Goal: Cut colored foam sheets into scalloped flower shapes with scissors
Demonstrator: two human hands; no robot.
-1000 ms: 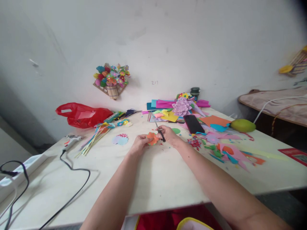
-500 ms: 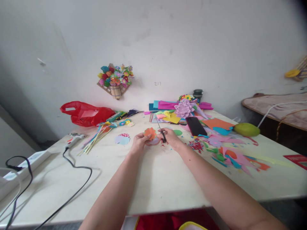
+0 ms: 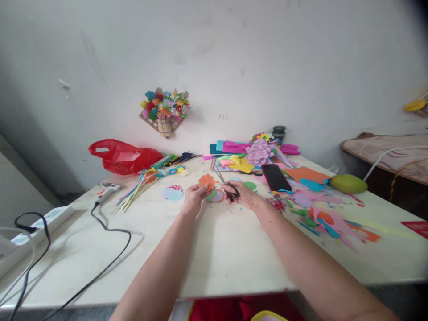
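Observation:
My left hand [image 3: 192,198] pinches an orange paper flower [image 3: 207,182] with scalloped edges, held upright above the table [image 3: 214,249]. My right hand [image 3: 244,195] grips black-handled scissors [image 3: 226,186], their blades pointing up and away beside the flower. Under both hands lie round paper cut-outs [image 3: 216,196] in pink, green and red.
A glue gun [image 3: 107,191] with a black cord [image 3: 110,249] lies at left, near a red plastic bag [image 3: 124,156] and coloured sticks [image 3: 135,191]. A black phone [image 3: 274,177], a purple paper flower [image 3: 259,152], paper stacks, scraps [image 3: 321,214] and a green mango [image 3: 347,183] sit at right.
The left hand has lifted and turned the orange flower upright. The right hand with the scissors has dropped slightly towards the table.

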